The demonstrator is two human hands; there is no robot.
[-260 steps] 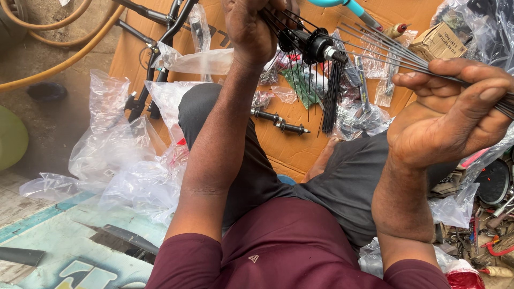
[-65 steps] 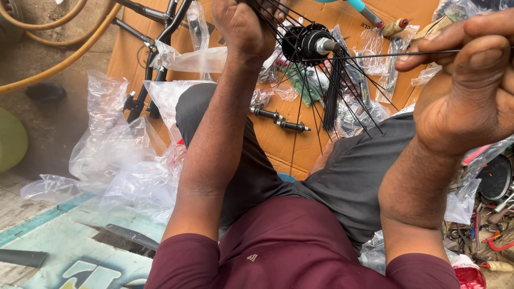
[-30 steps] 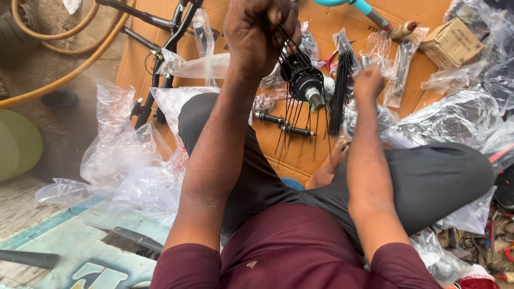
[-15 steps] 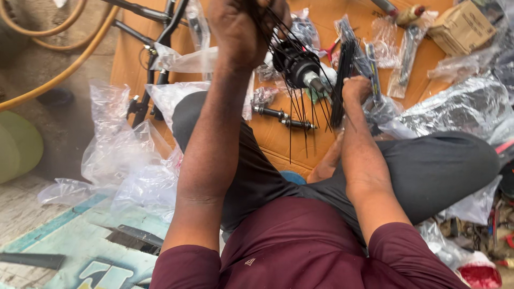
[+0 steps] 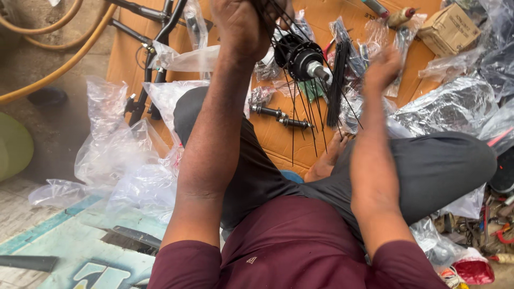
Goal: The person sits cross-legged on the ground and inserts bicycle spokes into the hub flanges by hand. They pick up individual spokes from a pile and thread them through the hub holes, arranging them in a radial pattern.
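My left hand (image 5: 243, 27) is raised at the top of the view and grips several thin black spokes. They run to a black wheel hub (image 5: 300, 53) with a silver axle end, held in the air. More loose spokes (image 5: 305, 118) hang down from the hub over my lap. My right hand (image 5: 383, 67) is blurred, just right of a standing bundle of black spokes (image 5: 337, 80) on the cardboard sheet (image 5: 278, 139). Whether it holds a spoke is unclear.
Two black axles (image 5: 278, 115) lie on the cardboard by my knee. A black bicycle frame (image 5: 155, 64) and yellow hose (image 5: 53, 64) are at left. Clear plastic bags (image 5: 123, 160) surround my legs. A small cardboard box (image 5: 450, 29) sits at the far right.
My right hand left the spoke it held out at the right and dropped to the cardboard by the spoke bundle. It now sits slightly right of it. The hub tilted a little.
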